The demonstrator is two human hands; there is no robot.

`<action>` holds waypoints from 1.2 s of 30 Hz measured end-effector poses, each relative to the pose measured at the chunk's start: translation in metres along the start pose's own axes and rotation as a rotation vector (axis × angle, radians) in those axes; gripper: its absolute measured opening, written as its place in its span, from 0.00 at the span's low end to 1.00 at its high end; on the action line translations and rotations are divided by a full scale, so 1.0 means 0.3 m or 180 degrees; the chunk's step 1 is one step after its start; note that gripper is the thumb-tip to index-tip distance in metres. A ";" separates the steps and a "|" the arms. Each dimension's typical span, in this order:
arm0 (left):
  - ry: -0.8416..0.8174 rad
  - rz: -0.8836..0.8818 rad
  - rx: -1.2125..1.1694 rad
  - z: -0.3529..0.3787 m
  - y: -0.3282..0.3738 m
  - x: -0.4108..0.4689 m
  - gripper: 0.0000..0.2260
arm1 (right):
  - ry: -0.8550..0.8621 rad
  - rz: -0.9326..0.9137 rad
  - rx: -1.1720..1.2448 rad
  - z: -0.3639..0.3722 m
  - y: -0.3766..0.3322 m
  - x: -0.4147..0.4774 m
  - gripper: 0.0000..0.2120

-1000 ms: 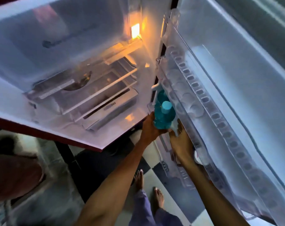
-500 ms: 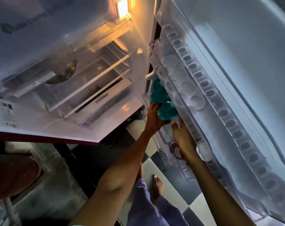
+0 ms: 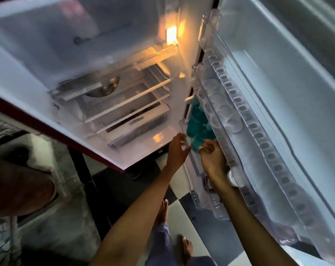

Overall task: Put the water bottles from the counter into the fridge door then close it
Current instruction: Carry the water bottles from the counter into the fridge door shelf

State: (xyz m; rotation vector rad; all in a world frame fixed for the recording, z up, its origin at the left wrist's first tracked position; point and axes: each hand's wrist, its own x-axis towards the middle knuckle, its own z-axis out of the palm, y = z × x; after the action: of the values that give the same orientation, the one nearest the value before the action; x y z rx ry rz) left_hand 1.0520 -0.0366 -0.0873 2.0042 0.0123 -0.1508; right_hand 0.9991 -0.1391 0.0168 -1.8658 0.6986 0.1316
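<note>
Both forearms are bare from elbow to wrist, with no sleeves, watch or rings visible on the left hand (image 3: 177, 148) or the right hand (image 3: 213, 160). At six o'clock, loose purple-blue trousers (image 3: 162, 244) cover the legs down to the ankles, and both feet (image 3: 187, 248) are bare.

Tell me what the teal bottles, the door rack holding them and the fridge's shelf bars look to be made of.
Teal bottles: likely translucent coloured plastic, as light glows through them. Door rack: clear glossy plastic, since the bottles show through its wall. Shelf bars: opaque white, smooth; plastic or coated metal, cannot tell.
</note>
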 end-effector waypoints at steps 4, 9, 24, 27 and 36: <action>0.0405 -0.0605 -0.0417 -0.180 0.036 -0.297 0.06 | -0.0388 -0.0556 -0.0113 0.000 0.018 -0.154 0.10; 0.1484 -0.0736 -0.0520 -0.350 0.045 -0.857 0.05 | -0.1277 -0.1225 -0.0488 0.007 0.117 -0.435 0.09; 0.5047 -0.1784 -0.0698 -0.570 -0.040 -2.498 0.11 | -0.4288 -0.2648 -0.1159 0.227 0.549 -1.637 0.06; 0.5460 -0.1714 -0.0749 -0.656 -0.088 -2.735 0.13 | -0.4561 -0.2936 -0.1251 0.309 0.651 -1.879 0.06; 0.4621 -0.1631 -0.0495 -1.065 -0.350 -3.020 0.40 | -0.3932 -0.4671 -0.3666 0.584 0.955 -2.248 0.39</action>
State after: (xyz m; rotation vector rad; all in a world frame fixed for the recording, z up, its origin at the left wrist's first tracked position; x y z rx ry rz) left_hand 0.1776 0.3502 0.0529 1.5128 1.3867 0.9576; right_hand 0.3365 0.2180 -0.0154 -2.2513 -1.9155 0.7023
